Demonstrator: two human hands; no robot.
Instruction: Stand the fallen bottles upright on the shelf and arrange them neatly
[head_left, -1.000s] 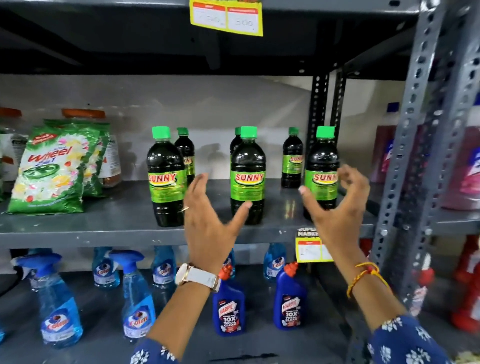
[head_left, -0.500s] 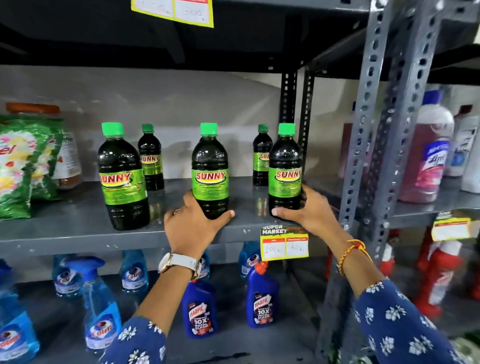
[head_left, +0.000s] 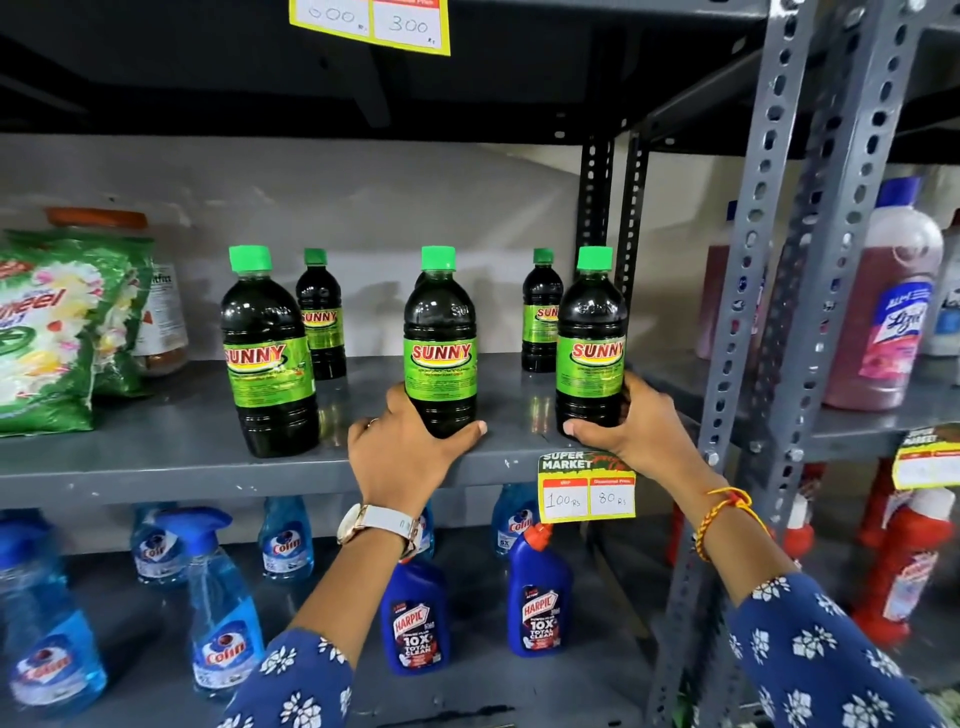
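While every dark bottle in view already stands upright on the grey shelf (head_left: 171, 452), two of the front row are held low down, near their bases. The left hand (head_left: 405, 457) is wrapped around the foot of the middle bottle (head_left: 440, 353), thumb to the front and fingers closed behind; the right hand (head_left: 631, 431) is closed likewise around the right bottle (head_left: 590, 343), which stands directly above the yellow price tag (head_left: 587, 488) on the shelf edge. A third front bottle (head_left: 267, 353) stands untouched well to the left of that tag, and two smaller-looking ones (head_left: 320, 317) stand further back.

The bottles appear full of dark liquid, so some weight is to be expected, and the plastic walls are probably stiff enough not to buckle. The glossy labels may prove slippery. A low hold suits sliding along the shelf without tipping; for lifting, a hold at mid-body, around the label, would be judged steadier than the narrow neck.
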